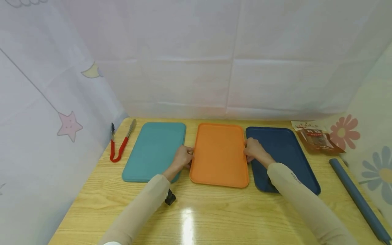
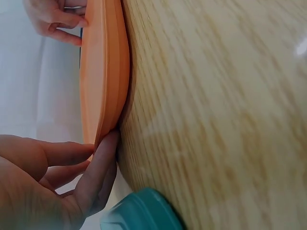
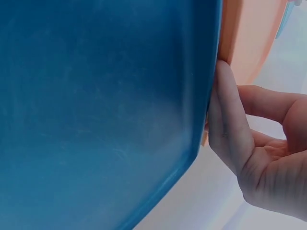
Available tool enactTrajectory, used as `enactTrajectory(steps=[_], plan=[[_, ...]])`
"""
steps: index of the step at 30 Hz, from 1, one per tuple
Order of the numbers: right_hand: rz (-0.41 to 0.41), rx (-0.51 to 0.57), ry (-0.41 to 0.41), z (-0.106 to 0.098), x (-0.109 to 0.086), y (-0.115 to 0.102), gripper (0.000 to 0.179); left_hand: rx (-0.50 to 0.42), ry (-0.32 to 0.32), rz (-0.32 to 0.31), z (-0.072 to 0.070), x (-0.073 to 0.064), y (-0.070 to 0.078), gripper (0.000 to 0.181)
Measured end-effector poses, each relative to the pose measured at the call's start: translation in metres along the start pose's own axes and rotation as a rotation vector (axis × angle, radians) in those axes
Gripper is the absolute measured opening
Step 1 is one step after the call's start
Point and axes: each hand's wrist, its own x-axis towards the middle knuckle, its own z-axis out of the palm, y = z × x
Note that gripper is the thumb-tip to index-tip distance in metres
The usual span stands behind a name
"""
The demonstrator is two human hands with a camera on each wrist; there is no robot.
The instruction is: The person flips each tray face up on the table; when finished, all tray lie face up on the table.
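Note:
An orange tray (image 1: 219, 153) lies in the middle of the wooden table, between a teal tray (image 1: 156, 149) on the left and a dark blue tray (image 1: 280, 149) on the right. My left hand (image 1: 183, 156) pinches the orange tray's left edge; in the left wrist view the thumb is on the rim and fingers (image 2: 98, 172) are against its side. On the opposite edge my right hand (image 1: 255, 149) grips the rim, its fingers (image 3: 232, 105) in the narrow gap beside the blue tray. Part of the blue tray is hidden by the right forearm.
Red-handled tongs (image 1: 120, 144) lie at the table's left edge. A brown packaged item (image 1: 318, 139) sits at the back right, above a long grey-blue roll (image 1: 358, 197). White patterned curtains (image 1: 183, 68) stand behind and on both sides.

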Motion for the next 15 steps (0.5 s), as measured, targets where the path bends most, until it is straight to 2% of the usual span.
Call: enactTrajectory(steps=[6, 9, 12, 15], plan=[[-0.011, -0.062, 0.003, 0.0, -0.005, -0.004, 0.036, 0.094, -0.022, 0.033, 0.001, -0.004, 0.001, 0.042], [-0.007, -0.176, 0.061, 0.002, -0.011, -0.01, 0.025, 0.175, -0.011, 0.075, -0.003, -0.006, 0.001, 0.041], [-0.018, -0.274, 0.154, 0.006, -0.017, -0.022, 0.031, 0.276, 0.082, 0.167, -0.018, -0.003, -0.001, 0.038], [-0.087, -0.246, 0.193, 0.015, -0.019, -0.038, 0.044, 0.392, 0.215, 0.231, -0.047, 0.0, -0.009, 0.035]])
